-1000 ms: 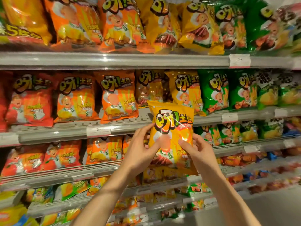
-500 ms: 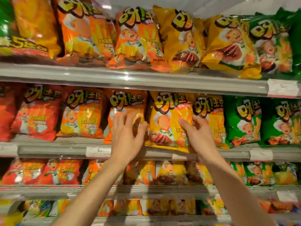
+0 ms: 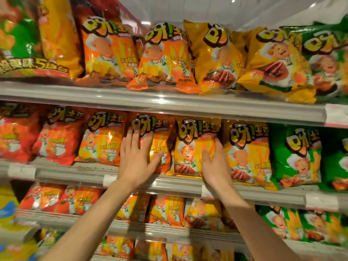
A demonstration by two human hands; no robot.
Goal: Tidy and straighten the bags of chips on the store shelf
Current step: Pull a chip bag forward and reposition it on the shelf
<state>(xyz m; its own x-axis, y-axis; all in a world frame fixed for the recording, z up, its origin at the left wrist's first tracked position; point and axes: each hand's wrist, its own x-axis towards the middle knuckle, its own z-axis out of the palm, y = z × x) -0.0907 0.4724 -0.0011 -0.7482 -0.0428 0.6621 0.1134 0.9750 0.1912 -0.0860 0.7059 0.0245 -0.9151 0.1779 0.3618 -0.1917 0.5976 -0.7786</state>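
A yellow chip bag [image 3: 190, 146] stands upright on the second shelf [image 3: 178, 185], between an orange bag [image 3: 158, 136] on its left and another yellow bag [image 3: 246, 153] on its right. My right hand [image 3: 214, 164] grips the yellow bag's right edge, thumb across its front and fingers tucked behind. My left hand [image 3: 136, 157] lies flat, fingers spread, against the front of the orange bag, holding nothing.
The top shelf [image 3: 150, 98] carries larger orange and yellow bags that lean forward. Red bags [image 3: 54, 136] stand at the left of the second shelf, green bags [image 3: 295, 155] at the right. Lower shelves [image 3: 131, 227] hold more bags. Price tags [image 3: 335, 114] line the shelf rails.
The yellow bag went from held in the air in both hands to standing on the second shelf. My left hand let go and moved onto the orange bag beside it.
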